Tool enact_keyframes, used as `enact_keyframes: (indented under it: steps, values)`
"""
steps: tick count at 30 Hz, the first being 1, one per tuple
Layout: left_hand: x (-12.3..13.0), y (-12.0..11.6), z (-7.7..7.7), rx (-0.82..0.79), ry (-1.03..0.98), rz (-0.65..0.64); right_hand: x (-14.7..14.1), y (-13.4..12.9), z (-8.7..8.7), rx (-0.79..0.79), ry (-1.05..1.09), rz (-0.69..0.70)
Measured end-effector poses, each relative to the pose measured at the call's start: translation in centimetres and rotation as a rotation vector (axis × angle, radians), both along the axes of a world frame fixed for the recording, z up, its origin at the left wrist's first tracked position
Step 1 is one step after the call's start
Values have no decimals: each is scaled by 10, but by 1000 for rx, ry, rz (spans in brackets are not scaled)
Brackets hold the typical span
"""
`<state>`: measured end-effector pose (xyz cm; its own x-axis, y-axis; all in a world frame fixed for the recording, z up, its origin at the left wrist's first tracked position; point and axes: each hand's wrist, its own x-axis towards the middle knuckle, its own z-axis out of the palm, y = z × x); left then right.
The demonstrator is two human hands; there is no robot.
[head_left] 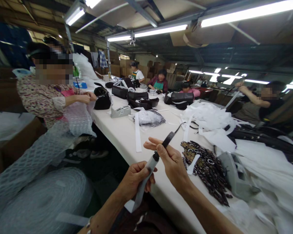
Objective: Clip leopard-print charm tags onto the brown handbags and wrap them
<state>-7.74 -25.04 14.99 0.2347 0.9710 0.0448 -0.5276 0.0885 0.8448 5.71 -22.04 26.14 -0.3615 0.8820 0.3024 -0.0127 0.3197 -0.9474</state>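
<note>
In front of me, above the table's near edge, my left hand (134,179) is closed around a white wrapping strip (142,190), whose lower end hangs and folds beneath the fingers. The strip's upper part lies along a black strap with a dark metal fitting. My right hand (174,162) pinches the black strap (169,139) between thumb and fingers, with other fingers stretched out to the left. The strap's thin tail rises toward the table's middle. Right of my right hand lies a heap of dark brown straps with metal rings (205,172), a white strip on top.
A grey tape dispenser (236,175) stands at the right; another dispenser (120,111) is farther back. White strips (207,117) are piled at right. Black bags (138,96) line the table's far part. A bubble-wrap roll (46,198) and a person (51,97) are at left; other people work behind.
</note>
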Motion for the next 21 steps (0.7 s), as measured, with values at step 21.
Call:
enact_keyframes:
  steps: [21]
  values:
    - [4, 1, -13, -33, -80, -21, 3, 10, -20, 343, -176, 88]
